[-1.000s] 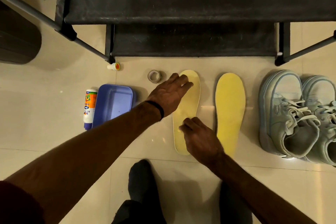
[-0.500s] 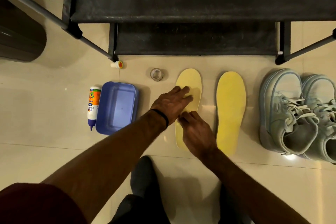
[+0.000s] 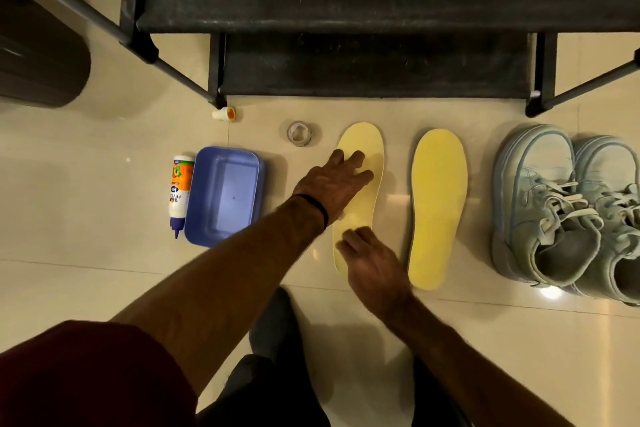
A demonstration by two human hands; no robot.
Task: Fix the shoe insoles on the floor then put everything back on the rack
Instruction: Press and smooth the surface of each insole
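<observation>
Two yellow insoles lie side by side on the tiled floor. My left hand (image 3: 337, 182) presses flat with straight fingers on the upper half of the left insole (image 3: 363, 142). Lower down, my right hand (image 3: 370, 260) rests on that same insole's heel end with its fingers bent down onto it. The right insole (image 3: 438, 204) lies untouched. A pair of pale blue sneakers (image 3: 554, 211) stands at the right. The black shoe rack (image 3: 346, 10) fills the top of the view.
A glue bottle (image 3: 180, 191) lies beside a blue plastic tray (image 3: 225, 194) at the left. Its cap (image 3: 225, 114) sits by the rack's leg, and a clear tape roll (image 3: 299, 133) is near the left insole's toe. A dark bin (image 3: 38, 55) stands far left.
My left hand slid back down the left insole from its toe, then moved up a little again. My right hand moved up, then back toward the heel.
</observation>
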